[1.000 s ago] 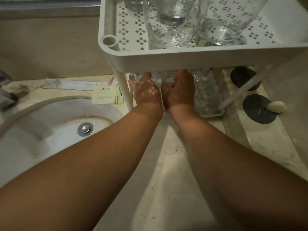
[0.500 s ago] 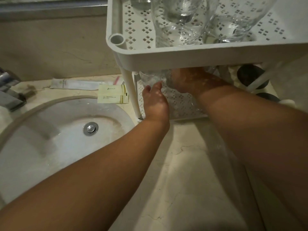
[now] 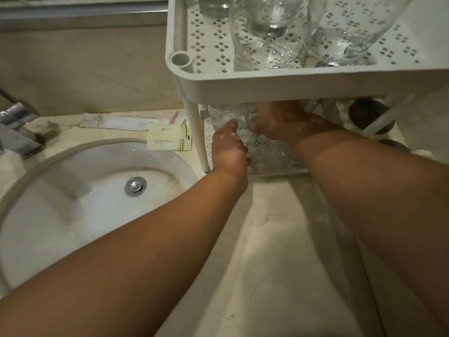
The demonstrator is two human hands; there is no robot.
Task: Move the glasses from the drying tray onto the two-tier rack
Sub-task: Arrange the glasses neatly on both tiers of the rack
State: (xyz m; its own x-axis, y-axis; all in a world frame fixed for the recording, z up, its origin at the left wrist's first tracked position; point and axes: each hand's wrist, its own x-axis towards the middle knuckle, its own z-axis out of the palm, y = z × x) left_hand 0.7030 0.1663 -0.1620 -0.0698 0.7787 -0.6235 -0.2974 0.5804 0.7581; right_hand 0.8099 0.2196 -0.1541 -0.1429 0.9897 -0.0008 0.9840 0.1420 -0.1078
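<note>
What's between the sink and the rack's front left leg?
Head view: two pale yellow packets on the counter, overlapping, beside the rack leg and behind the sink rim.

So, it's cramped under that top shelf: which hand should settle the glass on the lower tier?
Probably the right hand: it reaches deepest under the shelf, at a glass. The left hand sits nearer the rack's front edge.

A bathroom vanity: a white basin (image 3: pixel 80 203) sunk in a marble counter (image 3: pixel 255 239), a chrome tap (image 3: pixel 17 127), sachets (image 3: pixel 167 139).
</note>
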